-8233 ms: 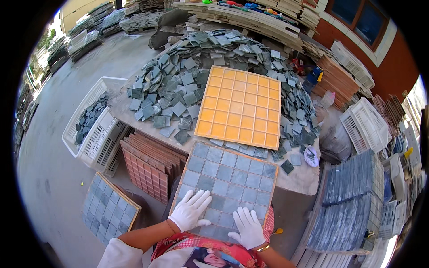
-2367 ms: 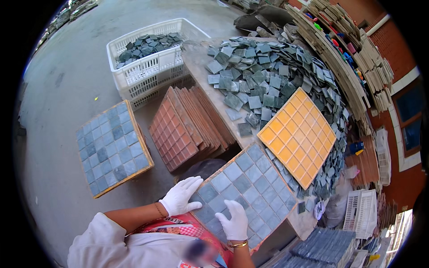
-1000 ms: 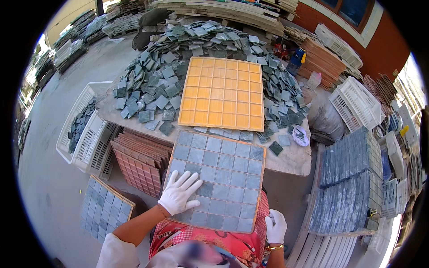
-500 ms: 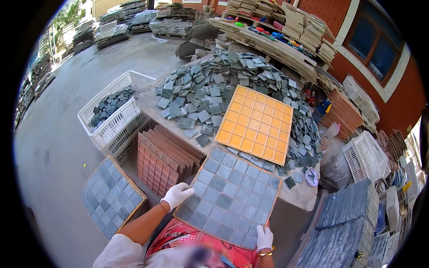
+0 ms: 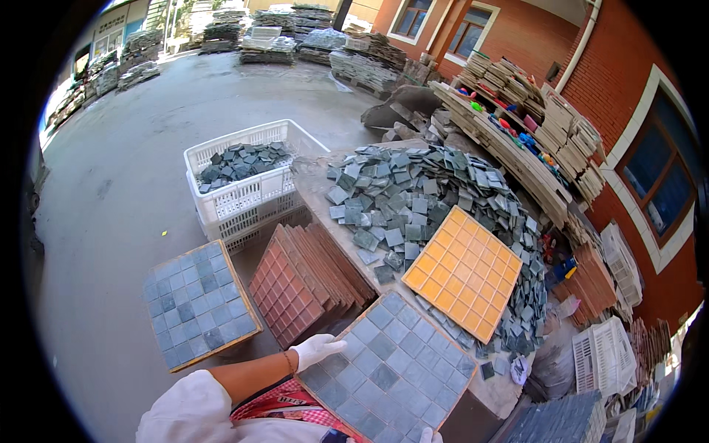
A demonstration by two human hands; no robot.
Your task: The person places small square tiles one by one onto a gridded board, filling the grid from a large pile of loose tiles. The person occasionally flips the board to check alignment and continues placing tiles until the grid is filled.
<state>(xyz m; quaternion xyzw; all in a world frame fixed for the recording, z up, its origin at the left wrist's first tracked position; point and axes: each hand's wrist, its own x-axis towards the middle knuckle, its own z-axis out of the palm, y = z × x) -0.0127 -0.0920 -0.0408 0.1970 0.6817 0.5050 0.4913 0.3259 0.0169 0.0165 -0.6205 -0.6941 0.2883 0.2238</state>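
Note:
A square tray filled with grey-blue stone tiles (image 5: 391,362) lies in front of me, tilted, close to my apron. My left hand (image 5: 319,351), in a white glove, grips its left edge, with fingertips over the outer tiles. At the near edge only the gloved fingertips of my right hand (image 5: 430,436) show, against the tray's rim; the rest is cut off by the picture's lower edge. Just beyond the tray, an orange grid mould (image 5: 464,272) with bare square pockets rests on a heap of loose green-grey tiles (image 5: 395,193).
Left of me is another tile-filled tray (image 5: 198,304). Reddish-brown grid moulds (image 5: 295,284) lean in a row beneath the worktable (image 5: 314,181). White crates (image 5: 244,198) stand beyond, the top one holding dark tiles. At right are stacked boards (image 5: 509,140), plastic crates (image 5: 605,354) and a brick wall.
The whole view has swung left, so the table, tray and moulds now sit farther right. My right hand has mostly dropped out of the picture. My hold on the tray looks unchanged.

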